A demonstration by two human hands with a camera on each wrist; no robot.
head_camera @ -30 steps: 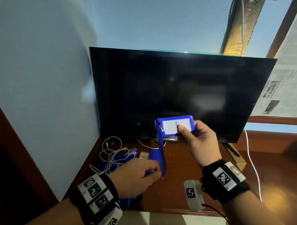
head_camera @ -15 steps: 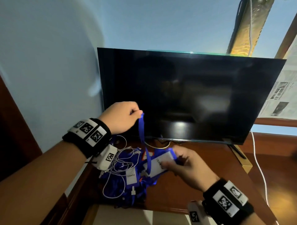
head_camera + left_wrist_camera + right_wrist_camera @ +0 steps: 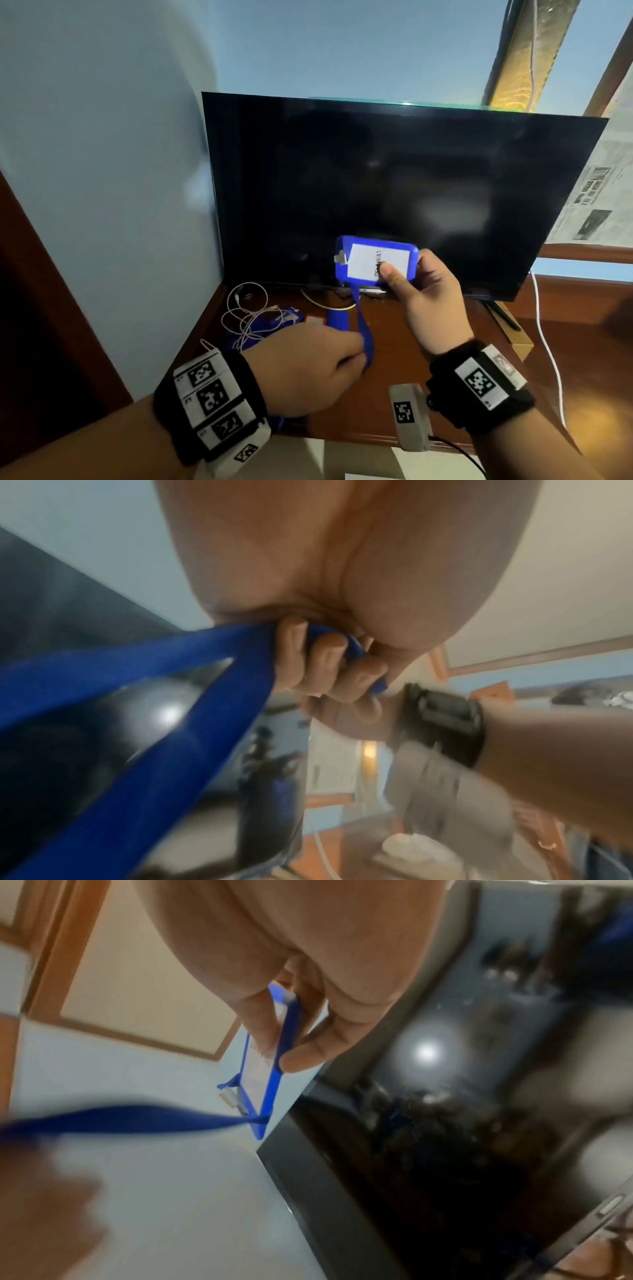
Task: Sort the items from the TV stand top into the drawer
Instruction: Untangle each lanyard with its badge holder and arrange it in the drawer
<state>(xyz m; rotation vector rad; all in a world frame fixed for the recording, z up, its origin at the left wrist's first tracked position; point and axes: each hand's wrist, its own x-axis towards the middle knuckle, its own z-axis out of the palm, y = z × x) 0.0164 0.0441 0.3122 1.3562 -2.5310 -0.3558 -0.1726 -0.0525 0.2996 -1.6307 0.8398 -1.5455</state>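
My right hand (image 3: 407, 274) holds a blue badge holder (image 3: 375, 262) with a white card up in front of the TV screen, thumb on the card; the right wrist view shows the badge holder (image 3: 265, 1074) pinched edge-on between thumb and fingers. A blue lanyard strap (image 3: 363, 325) runs down from it to my left hand (image 3: 346, 353), which grips the strap low over the stand; in the left wrist view its fingers (image 3: 325, 664) curl round the strap (image 3: 192, 685). More blue lanyards with badges (image 3: 308, 320) lie on the wooden TV stand (image 3: 428, 346) under tangled white cables (image 3: 250, 315).
A black TV (image 3: 394, 192) fills the back of the stand, close behind the raised badge. A blue-grey wall (image 3: 102, 188) closes the left side. A white cord (image 3: 544, 346) trails down the stand's right. A flat tan box (image 3: 513, 329) lies by the TV's right foot.
Half a second ago my left hand was raised with the strap and my right was low at the pile. Now the right hand is raised with the badge and the left is down low.
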